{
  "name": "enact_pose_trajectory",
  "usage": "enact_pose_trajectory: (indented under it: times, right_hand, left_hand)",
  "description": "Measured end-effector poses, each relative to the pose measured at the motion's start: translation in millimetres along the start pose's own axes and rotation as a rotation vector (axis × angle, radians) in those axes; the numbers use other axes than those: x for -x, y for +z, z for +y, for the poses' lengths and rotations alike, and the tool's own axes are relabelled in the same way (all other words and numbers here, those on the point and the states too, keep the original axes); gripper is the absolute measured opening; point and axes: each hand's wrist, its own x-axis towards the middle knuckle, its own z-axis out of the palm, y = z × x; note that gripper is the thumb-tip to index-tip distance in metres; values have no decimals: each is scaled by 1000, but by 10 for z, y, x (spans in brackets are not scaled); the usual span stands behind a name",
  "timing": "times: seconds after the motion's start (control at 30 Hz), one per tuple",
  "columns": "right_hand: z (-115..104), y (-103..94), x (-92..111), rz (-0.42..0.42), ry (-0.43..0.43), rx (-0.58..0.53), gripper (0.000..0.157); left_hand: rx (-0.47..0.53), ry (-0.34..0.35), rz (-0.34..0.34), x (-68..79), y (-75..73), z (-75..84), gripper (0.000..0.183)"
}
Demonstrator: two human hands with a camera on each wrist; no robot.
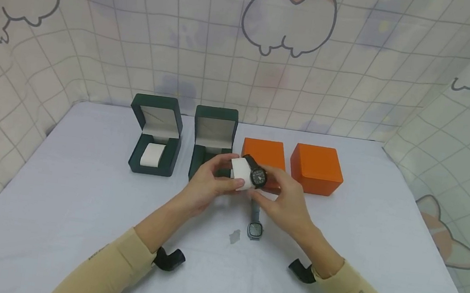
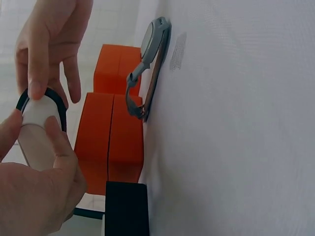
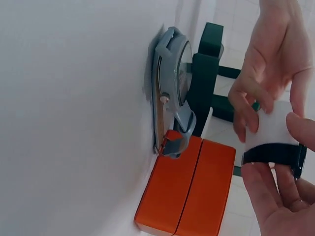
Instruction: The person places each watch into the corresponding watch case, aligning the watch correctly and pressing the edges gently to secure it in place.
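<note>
Above the table, my left hand [image 1: 206, 182] grips a white watch cushion [image 1: 240, 172] between thumb and fingers. A black wristwatch [image 1: 258, 178] sits round the cushion's right end, its dark strap [image 3: 273, 153] wrapping it. My right hand [image 1: 289, 204] holds the watch, fingertips and thumb at the strap and cushion end. Below the hands, a grey-blue wristwatch [image 1: 255, 229] lies on the table with its strap running away from me. Just behind the hands stands an open green watch box [image 1: 216, 129], its lower part partly hidden by the left hand.
A second open green box [image 1: 134, 161] at left holds a white cushion [image 1: 152, 155]. Two closed orange boxes stand at right: one [image 1: 264, 151] partly behind the hands, the other [image 1: 316, 170] beside it. A small grey scrap [image 1: 234, 236] lies near the grey-blue watch.
</note>
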Motion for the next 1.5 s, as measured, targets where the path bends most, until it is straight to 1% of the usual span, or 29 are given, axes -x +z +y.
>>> enact_pose_trajectory:
  times: [0.07, 0.2, 0.3, 0.5, 0.57, 0.67, 0.77, 0.93, 1.13, 1.23, 1.37, 1.5]
  right_hand:
    - [6, 21, 1, 8, -10, 3, 61]
    - [-2, 57, -8, 21, -22, 49, 63]
    - [-20, 62, -12, 21, -13, 84, 65]
    - [-37, 64, -6, 24, 3, 109, 64]
    - [-45, 59, -8, 25, 6, 112, 63]
    - [-43, 59, -11, 21, 10, 110, 62]
    - [-33, 69, -11, 10, 20, 106, 62]
    - [-54, 77, -23, -23, 61, 111, 64]
    - [-92, 90, -55, -64, 120, 141, 74]
    - [-99, 105, -64, -69, 144, 179, 77]
    - [-126, 124, -70, -68, 151, 234, 75]
    - [-155, 145, -60, -79, 129, 271, 72]
  left_hand:
    - [1, 1, 0, -4, 11, -2, 69]
    - [28, 11, 0, -7, 50, -13, 68]
    - [45, 10, 4, -11, 68, -20, 68]
    - [58, -3, -6, -20, 73, -17, 68]
    - [59, -12, -4, -31, 69, -14, 65]
    - [64, -24, 13, -49, 49, -19, 56]
    - [71, -29, 28, -59, 30, -23, 49]
    - [67, -36, 42, -62, 15, -36, 49]
    - [86, -45, 69, -69, 33, -62, 49]
    - [100, -42, 77, -69, 50, -70, 48]
    - [116, -32, 83, -66, 64, -75, 47]
    - [112, -24, 88, -74, 74, -75, 46]
